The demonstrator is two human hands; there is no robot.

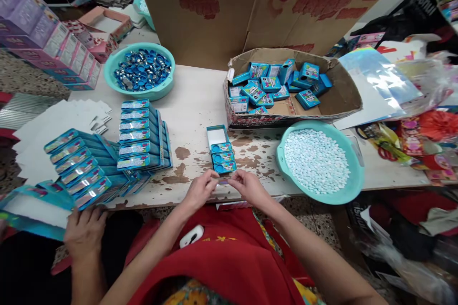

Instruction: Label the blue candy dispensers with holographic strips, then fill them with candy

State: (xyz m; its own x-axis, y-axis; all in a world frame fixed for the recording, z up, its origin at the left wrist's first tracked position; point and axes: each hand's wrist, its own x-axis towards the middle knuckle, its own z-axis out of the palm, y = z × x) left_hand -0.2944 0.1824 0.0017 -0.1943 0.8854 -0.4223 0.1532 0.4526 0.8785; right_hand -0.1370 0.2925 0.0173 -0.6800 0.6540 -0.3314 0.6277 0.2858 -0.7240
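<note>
Between my left hand (200,189) and my right hand (250,188) is a small thin piece (223,182), pinched at both ends by closed fingers; it is too small to name. Just beyond my fingertips sits a blue display tray (216,134), its far part showing a white bottom. Several small blue packs (222,157) with round recesses fill its near part. To the right stands a turquoise basin of pale candies (282,156). Small blue boxes (271,84) lie in a worn cardboard box (286,121) behind it.
Stacked blue trays (134,136) stand at the left, near white card sheets (53,126). Behind them is a turquoise basin of blue caps (162,89). Another person's hand (86,228) touches a blue tray (39,212) at the lower left. Tall cardboard (200,19) rises at the back.
</note>
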